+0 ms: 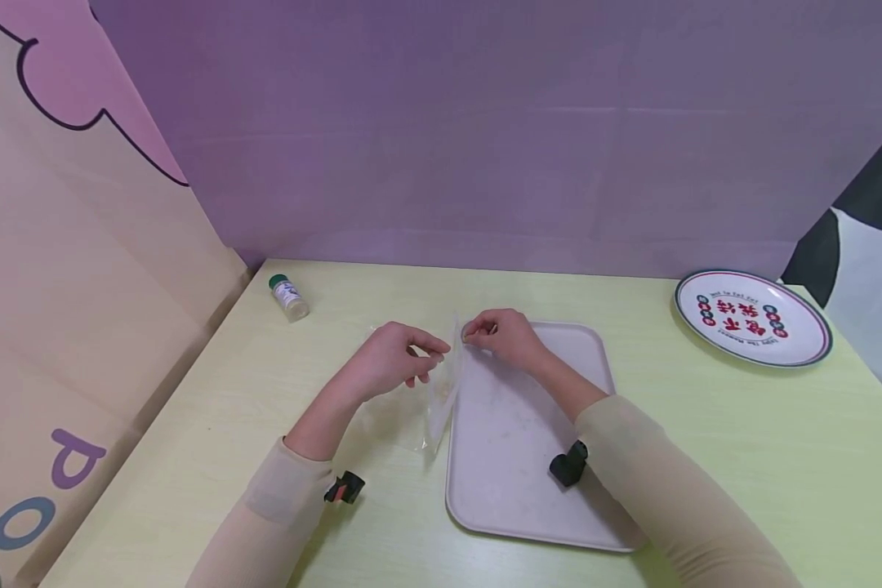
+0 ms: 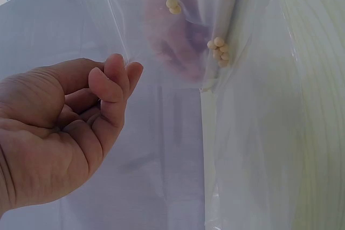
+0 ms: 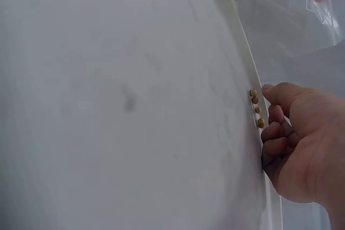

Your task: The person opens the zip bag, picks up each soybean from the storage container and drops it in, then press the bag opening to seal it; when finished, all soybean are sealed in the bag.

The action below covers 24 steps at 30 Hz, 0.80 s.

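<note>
A clear plastic bag (image 1: 443, 392) stands upright between the hands, over the table beside the tray's left rim. My left hand (image 1: 400, 355) pinches one edge of it; in the left wrist view the curled fingertips (image 2: 116, 68) meet the film. Several pale, round bean-like pieces (image 2: 218, 49) show through the bag. On its other side my right hand (image 1: 507, 335), above the tray's far left corner, has thumb and fingers drawn together at the bag's edge. More such pieces (image 3: 256, 106) lie beside the right fingertips in the right wrist view; whether bag or tray holds these is unclear.
A lavender tray (image 1: 514, 490) lies flat under the right forearm. At the far left of the pale table (image 1: 213, 425) a small green-capped bottle (image 1: 290, 298) lies on its side. An oval plate (image 1: 753, 318) with red lettering sits at the far right. A purple backdrop (image 1: 485, 147) rises behind.
</note>
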{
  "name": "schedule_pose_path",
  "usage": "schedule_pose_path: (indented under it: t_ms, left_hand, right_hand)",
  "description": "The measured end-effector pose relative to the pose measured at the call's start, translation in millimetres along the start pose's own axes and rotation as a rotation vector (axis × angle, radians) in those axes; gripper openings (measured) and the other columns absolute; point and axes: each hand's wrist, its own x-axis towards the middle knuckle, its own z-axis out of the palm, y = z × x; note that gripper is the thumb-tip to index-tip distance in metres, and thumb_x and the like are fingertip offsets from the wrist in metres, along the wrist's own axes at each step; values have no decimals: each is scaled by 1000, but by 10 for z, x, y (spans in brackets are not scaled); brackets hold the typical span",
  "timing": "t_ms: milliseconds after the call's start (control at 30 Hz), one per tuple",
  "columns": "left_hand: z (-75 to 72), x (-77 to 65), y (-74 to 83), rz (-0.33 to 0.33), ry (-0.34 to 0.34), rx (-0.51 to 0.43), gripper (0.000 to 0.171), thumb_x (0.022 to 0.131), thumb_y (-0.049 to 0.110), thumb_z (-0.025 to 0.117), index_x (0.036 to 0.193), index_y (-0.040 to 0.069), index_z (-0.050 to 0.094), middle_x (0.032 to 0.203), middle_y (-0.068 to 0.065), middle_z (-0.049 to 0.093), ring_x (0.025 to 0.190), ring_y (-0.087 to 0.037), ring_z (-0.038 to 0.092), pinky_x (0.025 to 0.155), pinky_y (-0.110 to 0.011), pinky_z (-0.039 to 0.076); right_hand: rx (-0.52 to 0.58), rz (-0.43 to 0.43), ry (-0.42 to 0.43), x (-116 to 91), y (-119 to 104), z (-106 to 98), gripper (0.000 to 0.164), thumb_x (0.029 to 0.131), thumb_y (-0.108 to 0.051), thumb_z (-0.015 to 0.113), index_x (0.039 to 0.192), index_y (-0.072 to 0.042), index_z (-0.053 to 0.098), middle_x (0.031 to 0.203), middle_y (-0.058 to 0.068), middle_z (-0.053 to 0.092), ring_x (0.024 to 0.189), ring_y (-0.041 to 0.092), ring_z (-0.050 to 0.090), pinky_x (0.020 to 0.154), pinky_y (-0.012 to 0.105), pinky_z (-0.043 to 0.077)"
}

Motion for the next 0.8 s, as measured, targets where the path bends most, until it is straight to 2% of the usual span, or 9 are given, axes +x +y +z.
schedule_pose_path:
  t_ms: [600, 800]
  left_hand:
    - [2, -6, 0, 2, -2, -16, 25, 98, 11, 65, 121, 8, 75, 111, -10, 73, 80, -37, 68, 60, -29, 49]
    - [6, -5, 1, 5, -4, -22, 25, 98, 10, 66, 121, 8, 75, 112, -10, 72, 76, -33, 68, 60, -31, 50]
  right_hand:
    - [-79, -14, -19, 22, -19, 28, 11, 92, -13, 73, 102, -9, 78, 81, 0, 65, 78, 19, 55, 71, 31, 46]
    - [-101, -16, -27, 29, -15, 31, 10, 92, -13, 74, 101, -9, 78, 79, -1, 65, 76, 18, 55, 72, 31, 45]
